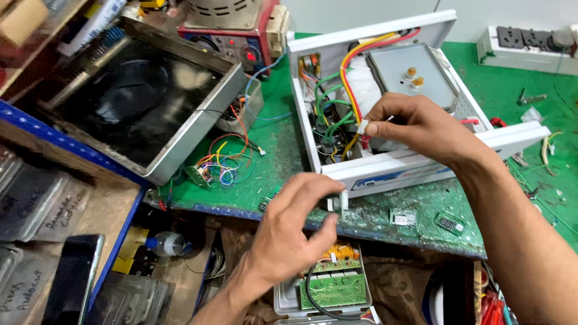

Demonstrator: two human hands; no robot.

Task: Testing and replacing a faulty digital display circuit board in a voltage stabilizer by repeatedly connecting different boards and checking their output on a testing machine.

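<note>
Both hands [289, 235] [415, 126] pinch connectors at white casing's [385, 168] front edge.

Electronics repair workshop: green tabletop [283, 162] carried opened white casing [385, 162], loose wire bundle [226, 162], circuit board [334, 289] below, power strip [524, 42].

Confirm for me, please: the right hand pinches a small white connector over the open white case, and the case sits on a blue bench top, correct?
Not quite: the bench top is green, not blue; only its front edge is blue. The head view shows it. The rest holds: the right hand pinches a small white connector over the open white case.
</note>
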